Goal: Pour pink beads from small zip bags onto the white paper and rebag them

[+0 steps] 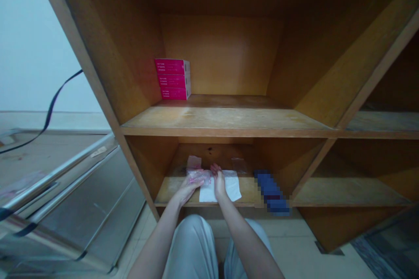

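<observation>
Both my hands reach into the lower shelf (176,192) of a wooden cabinet. My left hand (189,186) has its fingers closed on a crumpled clear plastic wrapper (198,175). My right hand (218,181) lies beside it, fingers together, pressing on a white sheet of paper (231,189) that lies flat on the shelf. A small pale pink packet (194,162) stands just behind the wrapper. Another clear wrapper (239,165) lies further back.
Three pink boxes (173,79) are stacked at the back left of the upper shelf (225,120). A blurred blue object (271,192) lies at the right of the lower shelf. A steel table (62,183) stands to the left. My knees are below the shelf edge.
</observation>
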`<action>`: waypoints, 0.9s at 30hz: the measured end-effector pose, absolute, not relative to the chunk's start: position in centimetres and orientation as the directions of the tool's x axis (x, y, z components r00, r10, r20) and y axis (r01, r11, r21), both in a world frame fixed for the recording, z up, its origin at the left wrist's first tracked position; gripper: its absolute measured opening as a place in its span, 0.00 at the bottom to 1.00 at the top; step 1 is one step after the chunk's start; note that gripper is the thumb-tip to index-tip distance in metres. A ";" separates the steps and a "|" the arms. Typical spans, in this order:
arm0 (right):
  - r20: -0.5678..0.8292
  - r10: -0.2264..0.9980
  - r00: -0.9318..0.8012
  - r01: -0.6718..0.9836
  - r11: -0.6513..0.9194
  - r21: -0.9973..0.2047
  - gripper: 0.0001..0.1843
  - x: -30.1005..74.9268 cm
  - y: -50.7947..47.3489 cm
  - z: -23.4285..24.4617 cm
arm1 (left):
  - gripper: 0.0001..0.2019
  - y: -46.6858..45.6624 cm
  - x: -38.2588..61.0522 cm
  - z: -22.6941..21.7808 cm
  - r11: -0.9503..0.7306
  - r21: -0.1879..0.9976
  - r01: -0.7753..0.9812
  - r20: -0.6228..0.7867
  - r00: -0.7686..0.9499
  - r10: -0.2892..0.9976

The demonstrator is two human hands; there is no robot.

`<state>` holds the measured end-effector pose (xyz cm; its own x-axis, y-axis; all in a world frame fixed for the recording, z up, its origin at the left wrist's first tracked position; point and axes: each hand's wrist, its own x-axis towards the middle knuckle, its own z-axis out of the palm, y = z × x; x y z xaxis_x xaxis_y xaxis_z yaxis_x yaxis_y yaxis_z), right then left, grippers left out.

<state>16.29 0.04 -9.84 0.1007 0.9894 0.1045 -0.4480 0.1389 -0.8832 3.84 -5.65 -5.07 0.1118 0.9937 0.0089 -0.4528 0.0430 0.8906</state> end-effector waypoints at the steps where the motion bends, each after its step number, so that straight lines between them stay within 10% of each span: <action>1: 0.109 0.989 0.097 -0.450 0.142 -0.882 0.23 16.3 0.0 -9.8 | 0.22 -5.6 3.9 -5.0 0.042 0.903 -0.428 0.014 0.127 0.992; 27: 0.050 0.992 0.116 -0.401 0.092 -0.911 0.22 16.1 0.1 -9.7 | 0.22 -3.8 5.0 -5.1 -0.035 0.978 -0.204 0.086 0.246 0.966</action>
